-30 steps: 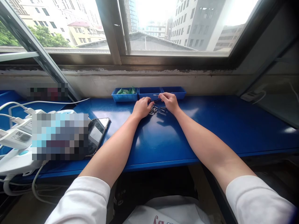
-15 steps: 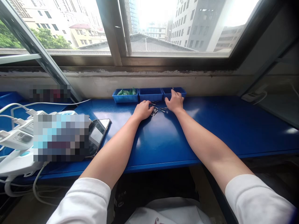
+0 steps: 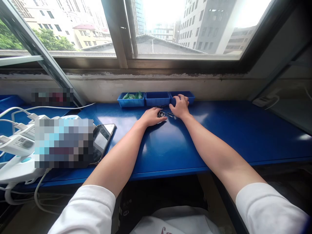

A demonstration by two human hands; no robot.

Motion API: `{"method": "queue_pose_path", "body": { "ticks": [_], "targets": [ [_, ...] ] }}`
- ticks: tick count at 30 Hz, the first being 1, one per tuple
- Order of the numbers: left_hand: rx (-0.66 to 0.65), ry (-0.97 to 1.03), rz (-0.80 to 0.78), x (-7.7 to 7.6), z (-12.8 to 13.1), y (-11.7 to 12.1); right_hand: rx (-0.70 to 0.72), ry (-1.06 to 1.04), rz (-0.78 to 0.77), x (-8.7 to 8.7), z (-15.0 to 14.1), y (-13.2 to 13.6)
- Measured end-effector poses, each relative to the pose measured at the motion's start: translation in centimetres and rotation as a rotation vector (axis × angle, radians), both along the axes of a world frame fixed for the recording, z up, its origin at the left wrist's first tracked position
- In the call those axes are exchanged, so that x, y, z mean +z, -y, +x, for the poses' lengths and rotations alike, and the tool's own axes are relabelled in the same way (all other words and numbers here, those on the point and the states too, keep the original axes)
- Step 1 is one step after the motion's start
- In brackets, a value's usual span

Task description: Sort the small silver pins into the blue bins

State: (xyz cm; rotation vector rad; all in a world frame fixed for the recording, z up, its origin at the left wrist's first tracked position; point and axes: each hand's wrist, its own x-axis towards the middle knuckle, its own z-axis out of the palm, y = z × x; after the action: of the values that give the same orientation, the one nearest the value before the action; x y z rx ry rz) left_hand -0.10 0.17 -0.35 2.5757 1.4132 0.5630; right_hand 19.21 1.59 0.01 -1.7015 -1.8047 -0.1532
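Observation:
My left hand (image 3: 153, 117) rests on the blue tabletop with its thumb spread from the fingers. It curves around a pile of thin dark metal pieces (image 3: 162, 114), too small to name exactly. My right hand (image 3: 179, 106) is just right of the pile, fingers apart and reaching over the front edge of the right blue bin (image 3: 191, 98). I see nothing in its grasp, though its fingertips are partly hidden. Left of that bin stand a middle blue bin (image 3: 158, 101) and a left blue bin (image 3: 131, 103) holding green packets (image 3: 133, 96).
A phone (image 3: 103, 138) lies on the left side of the blue table (image 3: 234, 136). Beside it are a white power strip (image 3: 20, 169) with plugs and cables, and a blurred-out area. A window (image 3: 170, 39) rises behind the wall ledge.
My left thumb has swung outward from the fingers, exposing more of the pile. My right hand has shifted slightly left and nearer to me, with its fingers lower at the right bin.

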Motion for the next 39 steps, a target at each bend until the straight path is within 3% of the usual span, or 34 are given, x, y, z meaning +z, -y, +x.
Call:
{"method": "queue_pose_path", "body": {
  "ticks": [3, 10, 14, 20, 25, 32, 39],
  "targets": [
    [-0.015, -0.033, 0.0, 0.1, 0.1, 0.0, 0.078, -0.011, -0.007, 0.2, -1.0, 0.6],
    [-0.034, -0.032, -0.011, 0.3, 0.2, 0.0, 0.172, 0.043, -0.297, -0.5, -2.4, 0.5],
    [-0.026, -0.032, -0.026, 0.4, 0.2, 0.0, 0.244, 0.063, -0.318, -0.2, -2.3, 0.7],
    [-0.05, -0.028, -0.007, 0.4, 0.2, -0.1, 0.226, 0.074, -0.341, 0.4, -2.5, 1.3],
    [-0.039, -0.009, -0.002, 0.1, 0.1, -0.2, 0.199, 0.056, -0.302, -0.1, -2.2, 0.9],
    [0.011, 0.195, 0.114, 0.4, 0.3, 0.0, 0.192, -0.002, -0.085, -0.2, -2.0, 0.6],
    [-0.01, 0.301, 0.199, 0.6, 0.5, -0.1, 0.278, -0.225, 0.014, 0.1, -2.0, 0.6]
  ]
}}
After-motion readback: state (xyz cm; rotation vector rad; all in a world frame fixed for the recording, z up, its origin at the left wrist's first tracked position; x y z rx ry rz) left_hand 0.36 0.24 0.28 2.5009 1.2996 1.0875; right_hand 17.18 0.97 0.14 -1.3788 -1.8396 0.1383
